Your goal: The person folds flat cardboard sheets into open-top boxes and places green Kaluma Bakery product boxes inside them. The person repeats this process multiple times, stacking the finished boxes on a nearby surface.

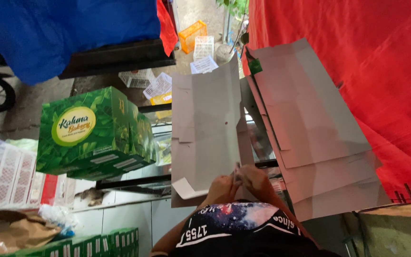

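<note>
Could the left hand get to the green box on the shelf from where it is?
Probably yes. The left hand is at the bottom edge of the flat grey cardboard sheet, and the green box sits further out on that side. The space between looks open, though the hand is busy with the sheet.

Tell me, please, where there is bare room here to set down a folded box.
Little room: the green printed boxes fill the left, and flat grey cardboard blanks cover the right against the red cloth. Both hands crowd the near middle. The free patch is the blanks' own upper surface.
</note>
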